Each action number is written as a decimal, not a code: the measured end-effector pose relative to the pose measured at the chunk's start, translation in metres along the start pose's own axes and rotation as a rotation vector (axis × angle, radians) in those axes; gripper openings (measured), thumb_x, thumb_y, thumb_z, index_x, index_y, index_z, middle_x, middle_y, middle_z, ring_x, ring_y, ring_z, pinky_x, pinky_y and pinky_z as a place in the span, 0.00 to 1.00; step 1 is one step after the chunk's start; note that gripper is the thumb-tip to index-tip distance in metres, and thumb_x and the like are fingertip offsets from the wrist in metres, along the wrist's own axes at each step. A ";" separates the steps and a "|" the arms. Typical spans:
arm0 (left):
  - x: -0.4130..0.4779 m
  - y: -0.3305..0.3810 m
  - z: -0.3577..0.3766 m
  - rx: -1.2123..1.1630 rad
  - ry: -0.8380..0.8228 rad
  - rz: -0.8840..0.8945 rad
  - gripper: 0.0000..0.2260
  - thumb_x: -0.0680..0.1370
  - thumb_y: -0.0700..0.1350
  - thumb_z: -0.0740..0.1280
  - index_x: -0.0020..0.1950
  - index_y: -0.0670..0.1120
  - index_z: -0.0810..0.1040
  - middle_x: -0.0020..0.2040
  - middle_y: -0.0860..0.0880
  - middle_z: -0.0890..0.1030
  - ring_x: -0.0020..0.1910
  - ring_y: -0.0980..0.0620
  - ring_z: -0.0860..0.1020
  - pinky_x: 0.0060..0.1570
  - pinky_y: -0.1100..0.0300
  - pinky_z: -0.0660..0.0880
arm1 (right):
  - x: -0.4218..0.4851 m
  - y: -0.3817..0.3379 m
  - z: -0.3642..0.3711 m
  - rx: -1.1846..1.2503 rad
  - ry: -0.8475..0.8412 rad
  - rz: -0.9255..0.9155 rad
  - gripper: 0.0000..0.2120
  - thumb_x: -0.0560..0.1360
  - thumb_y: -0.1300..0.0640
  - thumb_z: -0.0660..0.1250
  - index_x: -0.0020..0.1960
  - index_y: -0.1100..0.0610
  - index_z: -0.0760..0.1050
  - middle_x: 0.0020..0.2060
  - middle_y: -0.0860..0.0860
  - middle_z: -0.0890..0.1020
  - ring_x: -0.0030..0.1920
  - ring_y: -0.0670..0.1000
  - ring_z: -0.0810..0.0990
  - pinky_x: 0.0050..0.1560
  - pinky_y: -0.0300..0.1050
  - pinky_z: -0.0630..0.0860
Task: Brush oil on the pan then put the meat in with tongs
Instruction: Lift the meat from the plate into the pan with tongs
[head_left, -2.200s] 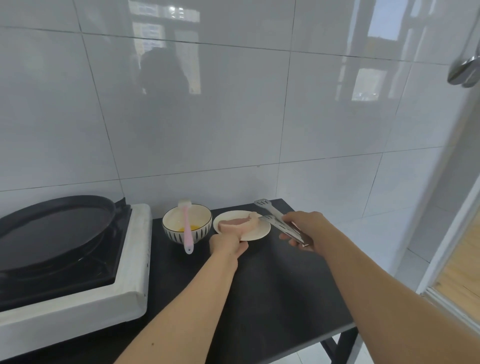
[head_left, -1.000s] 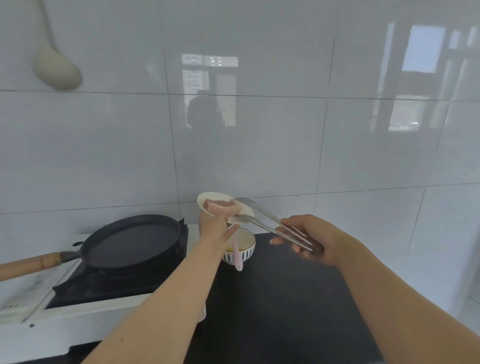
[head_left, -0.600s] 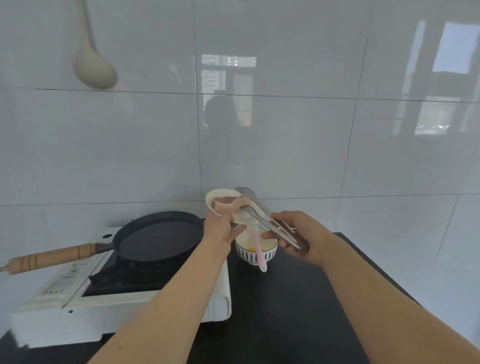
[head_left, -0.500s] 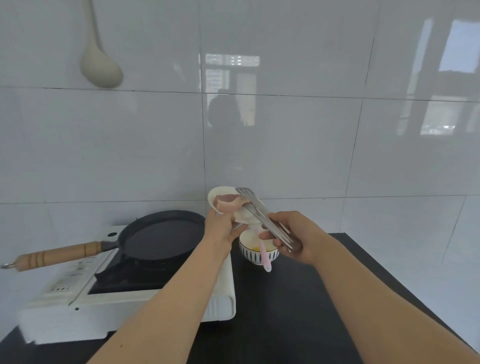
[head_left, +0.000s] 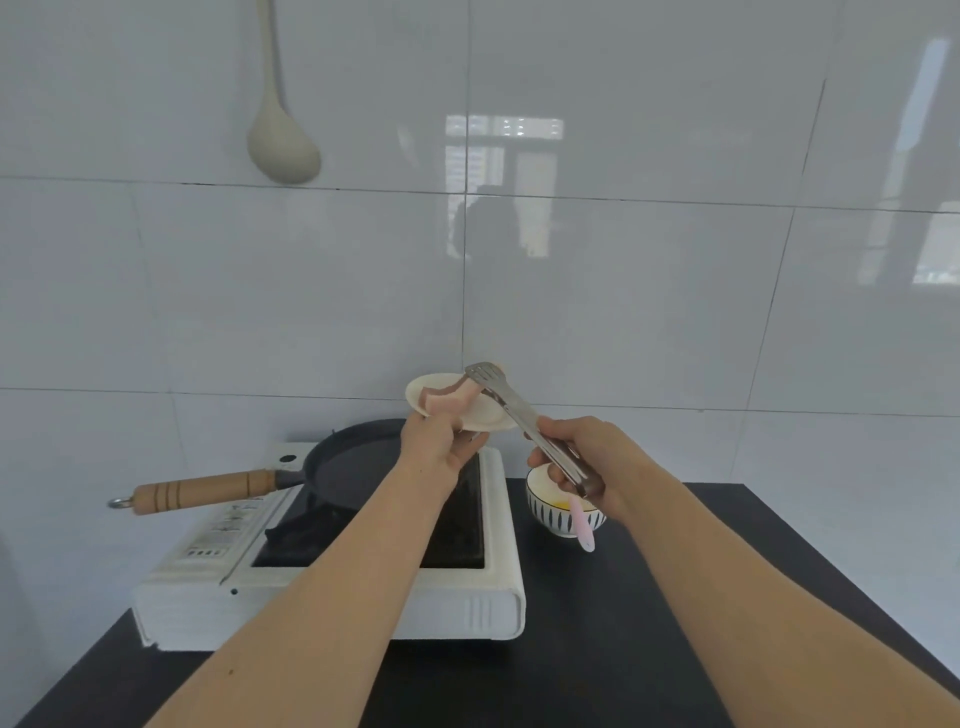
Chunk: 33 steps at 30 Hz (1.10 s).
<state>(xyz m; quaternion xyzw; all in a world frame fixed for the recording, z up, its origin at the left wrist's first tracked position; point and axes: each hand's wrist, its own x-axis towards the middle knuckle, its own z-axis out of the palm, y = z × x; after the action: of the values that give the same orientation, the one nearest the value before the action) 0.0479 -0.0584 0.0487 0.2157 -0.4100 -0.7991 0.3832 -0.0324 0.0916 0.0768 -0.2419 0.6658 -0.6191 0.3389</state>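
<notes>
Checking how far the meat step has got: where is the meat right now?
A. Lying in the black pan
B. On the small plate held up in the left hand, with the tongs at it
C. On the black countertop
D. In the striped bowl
B: the meat lies on the small plate held by the left hand, while the right hand brings the tongs to it.

Tongs (head_left: 511, 404) grip meat (head_left: 448, 398) on a lifted plate (head_left: 485, 420).

surface: black matte table (head_left: 649, 649) | on it: white portable gas stove (head_left: 332, 603) | white striped ceramic bowl (head_left: 558, 522)
</notes>
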 end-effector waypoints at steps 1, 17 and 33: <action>-0.002 0.006 -0.004 -0.018 0.013 -0.005 0.29 0.66 0.45 0.78 0.65 0.44 0.76 0.61 0.42 0.81 0.57 0.44 0.81 0.53 0.46 0.81 | 0.000 -0.002 0.006 -0.004 -0.009 -0.012 0.10 0.79 0.57 0.64 0.51 0.64 0.77 0.30 0.55 0.83 0.21 0.48 0.72 0.21 0.37 0.70; -0.034 0.097 -0.099 -0.163 0.411 0.071 0.21 0.77 0.27 0.56 0.70 0.37 0.68 0.67 0.36 0.73 0.60 0.37 0.77 0.54 0.47 0.79 | -0.002 -0.025 0.090 -0.051 -0.132 -0.089 0.10 0.79 0.57 0.64 0.50 0.64 0.78 0.31 0.56 0.83 0.21 0.47 0.73 0.19 0.37 0.69; -0.032 0.104 -0.126 -0.265 0.545 0.212 0.28 0.76 0.27 0.57 0.75 0.42 0.62 0.69 0.38 0.71 0.65 0.37 0.74 0.58 0.46 0.78 | -0.001 -0.011 0.087 -0.218 -0.094 -0.037 0.08 0.80 0.57 0.63 0.49 0.62 0.77 0.32 0.57 0.83 0.21 0.47 0.72 0.23 0.38 0.70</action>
<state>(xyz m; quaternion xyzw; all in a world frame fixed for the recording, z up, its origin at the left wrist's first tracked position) 0.1955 -0.1333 0.0635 0.3262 -0.2048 -0.7138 0.5850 0.0325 0.0336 0.0880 -0.3181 0.7080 -0.5373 0.3300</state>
